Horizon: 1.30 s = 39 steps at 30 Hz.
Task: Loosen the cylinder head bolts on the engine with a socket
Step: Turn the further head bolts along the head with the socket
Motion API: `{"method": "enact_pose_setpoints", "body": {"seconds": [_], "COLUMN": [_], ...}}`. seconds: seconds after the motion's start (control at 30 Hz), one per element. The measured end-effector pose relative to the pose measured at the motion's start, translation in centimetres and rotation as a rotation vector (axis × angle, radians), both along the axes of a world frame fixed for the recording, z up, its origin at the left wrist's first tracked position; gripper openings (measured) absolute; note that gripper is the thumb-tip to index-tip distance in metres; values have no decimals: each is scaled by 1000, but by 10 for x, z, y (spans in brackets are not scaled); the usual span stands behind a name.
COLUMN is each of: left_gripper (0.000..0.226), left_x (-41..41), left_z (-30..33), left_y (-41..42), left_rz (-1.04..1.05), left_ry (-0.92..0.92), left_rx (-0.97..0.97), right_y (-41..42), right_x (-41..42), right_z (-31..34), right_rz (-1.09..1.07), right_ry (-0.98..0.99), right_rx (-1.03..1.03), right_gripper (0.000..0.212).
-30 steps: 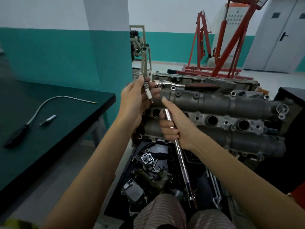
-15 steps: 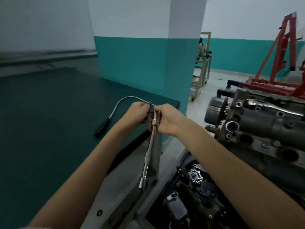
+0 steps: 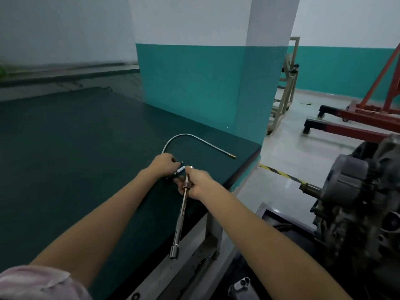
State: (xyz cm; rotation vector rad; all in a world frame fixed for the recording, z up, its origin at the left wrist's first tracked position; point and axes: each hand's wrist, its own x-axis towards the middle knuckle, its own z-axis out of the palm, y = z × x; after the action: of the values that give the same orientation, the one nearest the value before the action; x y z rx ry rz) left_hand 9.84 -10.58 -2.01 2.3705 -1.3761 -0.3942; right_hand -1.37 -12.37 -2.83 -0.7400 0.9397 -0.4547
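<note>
Two hands worked at the worktop's (image 3: 65, 159) right edge, well apart from the engine (image 3: 359, 204). The right hand (image 3: 200, 182) gripped the socket extension (image 3: 180, 219), socket end hanging toward the person; the left hand (image 3: 164, 165) pinched a small dark part, unclear. Judged: tool changeover, then return to the bolts. A flexible pickup tool (image 3: 190, 138) lay just beyond.
</note>
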Motion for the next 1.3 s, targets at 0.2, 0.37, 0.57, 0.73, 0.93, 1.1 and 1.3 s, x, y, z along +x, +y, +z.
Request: {"method": "enact_pose_setpoints", "body": {"seconds": [0.2, 0.37, 0.57, 0.73, 0.93, 1.1, 1.3], "left_gripper": [33, 49, 27, 19, 23, 24, 21], "left_x": [-6, -9, -57, -133, -246, -339, -443], "left_z": [-8, 3, 33, 61, 78, 85, 78], "left_y": [5, 16, 38, 71, 136, 142, 122], "left_rz": [-61, -14, -29, 12, -92, -315, -598], "left_ry": [-152, -135, -85, -5, -92, -30, -21], "left_rx": [-90, -122, -224, -340, -736, -730, -641], "right_y": [-4, 2, 27, 64, 116, 136, 140], "right_x": [13, 3, -35, -88, -190, -294, -401], "right_z": [-1, 4, 28, 60, 85, 91, 86], "right_rz": [-57, -98, -163, -191, -255, -422, -694], "right_ry": [-59, -73, -96, -217, -362, -453, -461], "right_rx": [53, 27, -145, -263, -237, -156, -105], "right_gripper": [28, 25, 27, 26, 29, 36, 34]}}
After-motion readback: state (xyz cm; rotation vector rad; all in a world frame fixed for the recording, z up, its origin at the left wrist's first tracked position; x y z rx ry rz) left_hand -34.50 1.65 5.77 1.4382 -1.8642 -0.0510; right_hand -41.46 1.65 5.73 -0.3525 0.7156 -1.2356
